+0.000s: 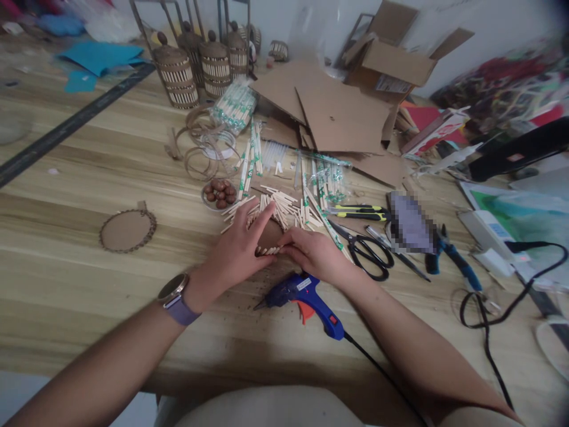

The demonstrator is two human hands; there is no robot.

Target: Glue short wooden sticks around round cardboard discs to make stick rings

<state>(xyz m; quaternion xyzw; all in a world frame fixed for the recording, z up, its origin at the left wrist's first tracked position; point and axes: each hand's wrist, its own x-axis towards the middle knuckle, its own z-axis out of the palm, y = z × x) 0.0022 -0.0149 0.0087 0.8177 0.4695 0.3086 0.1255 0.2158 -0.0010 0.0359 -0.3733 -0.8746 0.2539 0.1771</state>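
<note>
A round cardboard disc [269, 235] lies on the table in front of me, with a row of short wooden sticks [267, 251] along its near rim. My left hand [237, 246], with a watch on its wrist, spans the disc between thumb and fingers and grips its edge. At the disc's right rim, my right hand [313, 252] has thumb and fingers pinched on the last stick of the row, mostly hidden by the fingertips. Just behind the hands is a pile of loose cut sticks [282, 201]. A blue glue gun [304, 293] lies close below my right hand.
Black scissors [371, 255], yellow-black cutters [360, 212] and blue-handled pliers [457, 261] lie right. A bowl of brown nuts [219, 194] and another rimmed disc [128, 230] sit left. Behind are wrapped sticks [235, 107], cardboard sheets [347, 112] and small stick lanterns [175, 74].
</note>
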